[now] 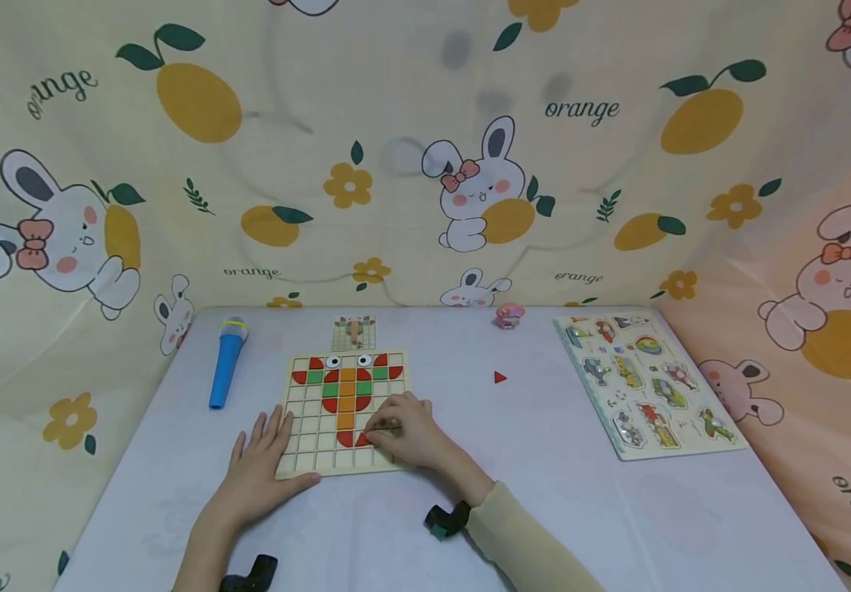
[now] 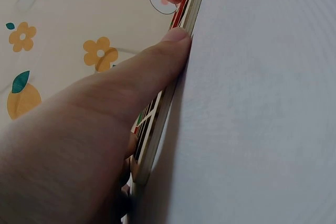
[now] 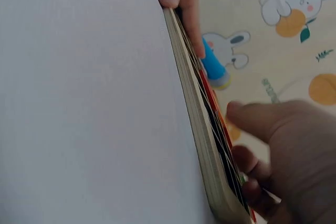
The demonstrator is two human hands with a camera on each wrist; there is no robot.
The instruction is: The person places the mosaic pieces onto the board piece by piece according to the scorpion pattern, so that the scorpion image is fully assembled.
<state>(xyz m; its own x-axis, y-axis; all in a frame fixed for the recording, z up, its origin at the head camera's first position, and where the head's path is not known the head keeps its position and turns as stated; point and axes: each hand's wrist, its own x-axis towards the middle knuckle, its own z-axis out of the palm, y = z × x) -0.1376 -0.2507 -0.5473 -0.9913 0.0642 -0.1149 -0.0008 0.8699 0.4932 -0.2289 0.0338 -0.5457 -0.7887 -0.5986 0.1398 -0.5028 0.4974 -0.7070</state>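
Note:
A square wooden grid board [image 1: 307, 462] lies on the table, with red, green and orange pieces and two round eye pieces set in a figure on it. My left hand [image 1: 258, 469] rests at the board's lower left corner, fingers spread; its thumb [image 2: 176, 36] lies along the near edge. Over the board's lower right part is my right hand [image 1: 412, 432]. Its thumb and index finger pinch a small red triangular piece [image 1: 362, 441] at the figure's lower end. In the right wrist view, the right hand [image 3: 299, 156] has its other fingers bent.
A picture card [image 1: 354, 333] lies behind the board. A blue toy microphone [image 1: 225, 366] is at the left, a loose red triangle [image 1: 500, 377] and a small pink toy [image 1: 509, 316] right of the board. A picture puzzle board [image 1: 650, 386] lies at the right.

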